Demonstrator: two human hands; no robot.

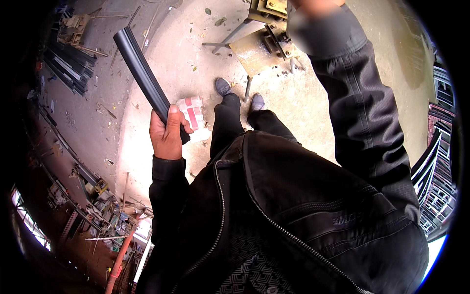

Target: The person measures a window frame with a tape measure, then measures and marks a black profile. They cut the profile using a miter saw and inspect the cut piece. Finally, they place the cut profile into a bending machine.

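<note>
My left hand (pixel 168 132) is closed around the lower end of a black grooved profile bar (pixel 142 73), its thumb lying along the bar. The bar slants up and to the left, well clear of the ground. At the top edge, my right hand (pixel 317 7) is partly cut off and smeared, and its fingers cannot be made out. It is beside a yellow metal machine (pixel 268 11) with bolts. Below that stands a worn yellowish plate (pixel 250 54) on metal legs, carrying a dark clamp-like fitting (pixel 274 41).
A white and red package (pixel 192 113) lies on the concrete floor left of my shoes (pixel 223 86). Dark profile lengths (pixel 68 66) are stacked at the far left. Scrap and tools (pixel 100 210) clutter the lower left. Metal frames (pixel 435 171) lean at the right edge.
</note>
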